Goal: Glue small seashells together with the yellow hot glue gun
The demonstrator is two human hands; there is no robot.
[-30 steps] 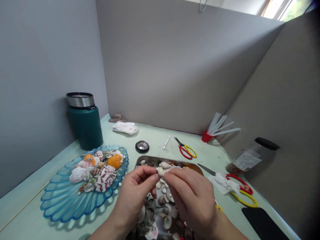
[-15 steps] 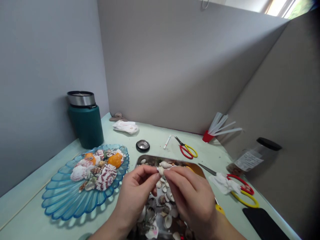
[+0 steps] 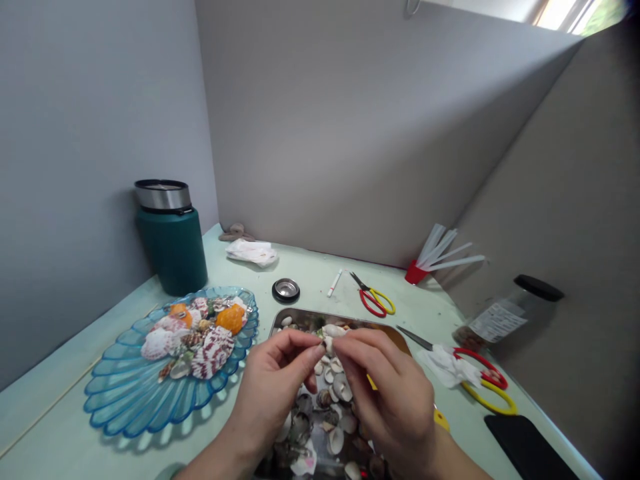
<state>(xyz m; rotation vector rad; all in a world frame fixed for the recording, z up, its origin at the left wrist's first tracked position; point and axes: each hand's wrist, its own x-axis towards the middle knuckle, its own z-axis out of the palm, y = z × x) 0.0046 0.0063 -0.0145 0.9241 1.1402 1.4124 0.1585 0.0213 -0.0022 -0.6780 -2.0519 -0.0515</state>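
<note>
My left hand (image 3: 273, 393) and my right hand (image 3: 393, 397) meet above a metal tray (image 3: 300, 315) full of small pale and dark shells. Both hands pinch one small whitish shell (image 3: 329, 345) between thumbs and fingertips, so most of it is hidden. To the left stands a blue scalloped glass dish (image 3: 125, 400) with several larger shells, striped maroon, orange and pink. Under my right hand a bit of a yellow thing (image 3: 440, 419) shows; I cannot make out what it is.
A teal jar with a steel lid (image 3: 171, 233) stands at the back left. Behind the tray lie a small round metal cap (image 3: 285, 290), a white stick (image 3: 334, 283) and red-yellow scissors (image 3: 374, 300). Larger scissors on tissue (image 3: 470, 372), a plastic jar (image 3: 505, 313) and a black object (image 3: 525, 443) are at right.
The pinched shell has been turned a little between my fingertips, and my right hand has shifted slightly rightward and down. Everything else has stayed put.
</note>
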